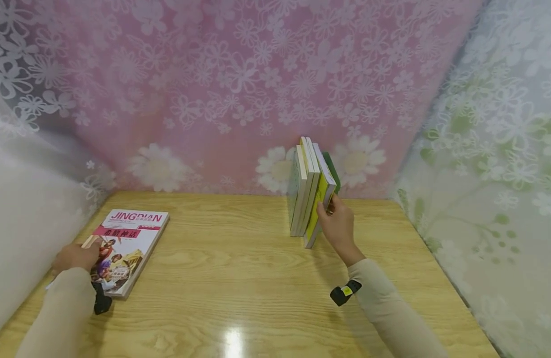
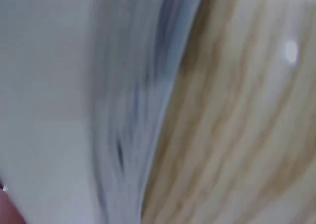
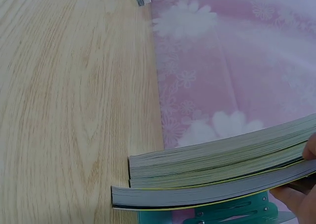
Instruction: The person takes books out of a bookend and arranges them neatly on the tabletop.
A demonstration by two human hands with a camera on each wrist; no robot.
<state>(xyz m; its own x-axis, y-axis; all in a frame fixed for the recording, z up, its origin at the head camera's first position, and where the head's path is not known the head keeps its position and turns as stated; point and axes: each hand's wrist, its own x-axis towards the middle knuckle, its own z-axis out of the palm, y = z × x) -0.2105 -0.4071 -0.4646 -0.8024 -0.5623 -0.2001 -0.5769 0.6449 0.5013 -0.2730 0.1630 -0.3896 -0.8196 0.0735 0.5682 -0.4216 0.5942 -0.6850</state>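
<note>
At the left of the table lies a paperback book (image 1: 128,248) with a white and red cover and a colour illustration. My left hand (image 1: 76,256) grips its left edge, fingertips on the cover. The left wrist view shows blurred page edges (image 2: 128,110) just above the wood. My right hand (image 1: 338,223) pinches a yellow-covered book (image 1: 316,221), thumb on one side and fingers on the other. This book stands upright and leans slightly, its near end jutting out past the other upright books (image 1: 302,199) on its left. Page edges of these books (image 3: 222,159) show in the right wrist view.
A green bookend (image 3: 237,209) stands at the right of the row. Behind is a pink flowered cloth wall (image 1: 213,99), with pale cloth walls (image 1: 495,199) on either side. The wooden table (image 1: 222,258) lies between the two hands.
</note>
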